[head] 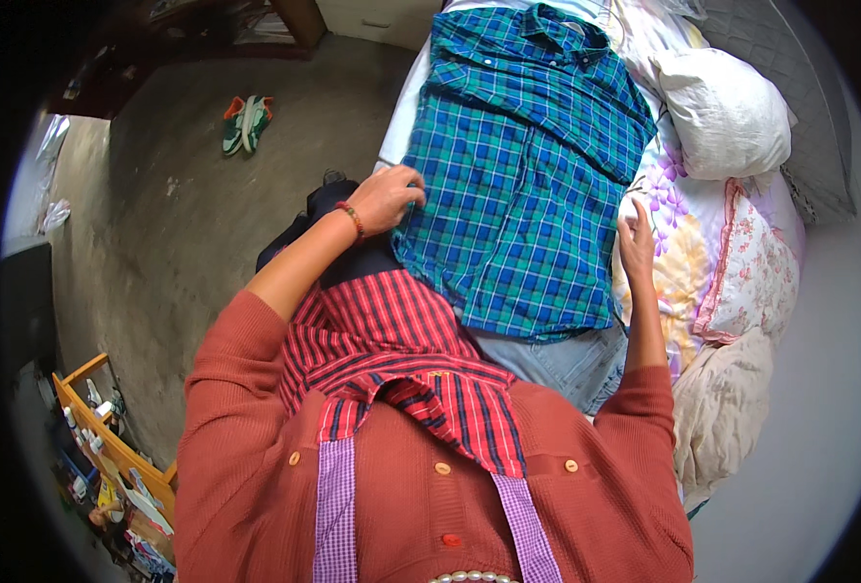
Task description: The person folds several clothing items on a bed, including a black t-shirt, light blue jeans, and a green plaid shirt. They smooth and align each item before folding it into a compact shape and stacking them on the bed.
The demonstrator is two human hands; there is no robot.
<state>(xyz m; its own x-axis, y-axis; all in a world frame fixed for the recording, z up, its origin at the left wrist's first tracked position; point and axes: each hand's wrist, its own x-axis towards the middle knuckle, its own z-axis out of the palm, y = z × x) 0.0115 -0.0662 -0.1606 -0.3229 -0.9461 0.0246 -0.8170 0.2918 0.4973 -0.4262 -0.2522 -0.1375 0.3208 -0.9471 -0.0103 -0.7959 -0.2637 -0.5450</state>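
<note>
A blue and green plaid shirt [496, 211] lies front up on the bed, its collar at the far end and its hem towards me. My left hand [388, 198], with a beaded bracelet on the wrist, is at the shirt's left edge. Its fingers are curled there; whether they pinch the cloth is not plain. Beside the right edge is my right hand [636, 244], thumb and forefinger apart, with no cloth visible between them. Light blue denim [558, 364] shows under the hem, partly hidden by the shirt and my body.
A white pillow [726, 113], a frilled floral pillow [755, 270] and beige cloth [726, 408] lie along the bed's right side. Dark fabric [357, 255] is by my left forearm. Green and orange shoes [247, 124] stand on the floor; a wooden rack [121, 444] is lower left.
</note>
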